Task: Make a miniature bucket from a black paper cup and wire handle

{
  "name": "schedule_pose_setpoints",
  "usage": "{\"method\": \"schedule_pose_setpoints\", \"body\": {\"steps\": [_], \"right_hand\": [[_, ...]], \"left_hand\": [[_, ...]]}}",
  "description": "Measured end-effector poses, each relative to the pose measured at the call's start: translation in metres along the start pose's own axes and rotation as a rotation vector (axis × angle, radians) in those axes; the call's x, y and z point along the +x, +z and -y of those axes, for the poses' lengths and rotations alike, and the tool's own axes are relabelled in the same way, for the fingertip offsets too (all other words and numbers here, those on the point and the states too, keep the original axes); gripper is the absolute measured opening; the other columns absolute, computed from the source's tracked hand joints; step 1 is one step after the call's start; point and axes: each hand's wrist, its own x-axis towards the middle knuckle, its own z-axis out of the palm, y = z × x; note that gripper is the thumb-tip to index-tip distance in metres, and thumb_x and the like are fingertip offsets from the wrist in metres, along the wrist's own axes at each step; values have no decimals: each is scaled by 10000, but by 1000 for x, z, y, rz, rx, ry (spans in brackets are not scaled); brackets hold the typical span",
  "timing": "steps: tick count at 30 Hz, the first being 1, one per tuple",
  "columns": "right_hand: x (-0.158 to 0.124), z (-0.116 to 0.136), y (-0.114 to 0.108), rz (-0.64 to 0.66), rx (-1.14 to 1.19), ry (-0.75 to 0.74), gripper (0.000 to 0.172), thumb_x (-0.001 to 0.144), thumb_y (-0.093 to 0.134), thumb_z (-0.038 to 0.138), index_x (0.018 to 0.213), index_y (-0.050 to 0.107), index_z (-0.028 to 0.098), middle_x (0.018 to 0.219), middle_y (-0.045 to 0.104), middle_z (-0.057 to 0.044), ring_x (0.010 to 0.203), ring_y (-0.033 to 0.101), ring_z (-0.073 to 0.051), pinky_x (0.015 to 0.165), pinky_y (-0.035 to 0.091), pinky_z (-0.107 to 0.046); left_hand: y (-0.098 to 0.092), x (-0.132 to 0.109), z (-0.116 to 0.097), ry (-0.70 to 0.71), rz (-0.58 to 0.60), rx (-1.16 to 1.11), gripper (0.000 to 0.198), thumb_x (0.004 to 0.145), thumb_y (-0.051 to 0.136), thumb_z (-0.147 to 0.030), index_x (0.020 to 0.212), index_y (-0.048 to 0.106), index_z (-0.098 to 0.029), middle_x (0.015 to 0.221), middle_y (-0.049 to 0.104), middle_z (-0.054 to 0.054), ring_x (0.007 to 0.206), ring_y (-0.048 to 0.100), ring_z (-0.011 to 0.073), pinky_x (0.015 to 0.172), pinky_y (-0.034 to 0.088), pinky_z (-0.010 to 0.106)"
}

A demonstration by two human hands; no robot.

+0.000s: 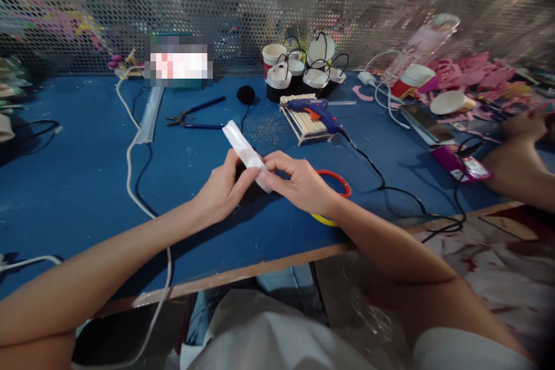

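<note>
Both of my hands pinch a white strip (243,147), which looks like paper, above the blue table. My left hand (225,185) grips it from the left, thumb on its face. My right hand (299,179) pinches the strip's lower end between thumb and fingers. Under my right wrist lie scissors or a ring with a red loop (336,174) and a yellow curve (324,220), mostly covered. Beyond my hands, pliers (195,118) with blue handles lie spread apart. A black ball of cord (245,95) rests near them.
A blue glue gun (318,110) sits on a small wooden stick rack (303,127), its black cable running right. Several paper cups (280,78) with black cord handles stand behind. A white cable (129,156) crosses the left side. A co-worker's arm (520,156) rests at right beside pink scraps (468,75).
</note>
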Motion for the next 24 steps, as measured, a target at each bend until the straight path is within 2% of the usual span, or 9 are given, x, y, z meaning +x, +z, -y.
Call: {"method": "schedule_pose_setpoints", "body": {"steps": [2,5,8,12,14,17,19,21,24], "right_hand": [[0,-1,0,-2,7,6,171,846,512,281,726,559,169,835,581,-38,779,538,-125,719,438,-274],[0,-3,-2,-94,49,-29,144,844,521,280,754,564,177,892,577,-40,833,546,-132,773,434,-290],[0,-3,-3,-209,135,-121,125,839,534,284,755,552,193,916,568,-35,885,550,-139,833,432,-314],[1,-3,-2,-252,121,-229,114,826,558,292,746,563,211,930,571,-37,954,544,-161,867,438,-352],[1,-3,-3,-219,40,-271,108,826,560,277,739,582,215,908,587,-36,998,532,-174,878,438,-363],[2,-5,-5,-204,-34,-285,80,806,585,286,844,602,217,931,606,-42,1016,531,-187,893,439,-374],[2,-6,-7,-249,-8,-245,224,787,607,299,992,573,215,1022,596,-57,1011,544,-189,897,444,-377],[1,-6,-8,-305,43,-210,325,783,610,290,1088,526,214,1088,576,-70,1005,555,-187,901,446,-376],[-1,-2,-9,-329,53,-229,318,790,594,253,1098,520,223,1133,554,-76,1060,533,-198,936,424,-393]], "left_hand": [[-4,0,-2,59,24,69,463,864,419,-456,1224,375,-169,1094,578,92,971,563,228,833,429,378],[-11,2,-4,155,6,61,604,772,572,-456,1249,351,-158,1150,534,118,1055,523,256,898,413,411],[-14,6,-3,138,-65,-152,740,644,706,-452,1242,365,-181,1189,501,121,1103,495,270,913,425,418],[-13,8,1,62,50,-561,803,618,722,-473,1275,335,-223,1239,490,121,1080,530,277,844,484,418],[-12,8,3,69,44,-611,810,622,730,-446,1291,319,-246,1232,500,110,1056,549,272,818,501,414],[-15,8,1,178,-107,-441,745,594,771,-358,1226,398,-227,1146,551,84,1024,559,244,838,489,384],[-17,7,0,262,-190,-258,703,566,791,-318,1163,441,-200,1102,562,81,997,565,229,846,477,367],[-17,6,-1,338,-235,-98,676,576,784,-308,1148,441,-196,1110,549,85,1003,557,221,866,460,366],[-16,6,2,463,-267,93,636,627,746,-301,1167,420,-216,1170,517,95,1087,510,233,938,409,397]]}}
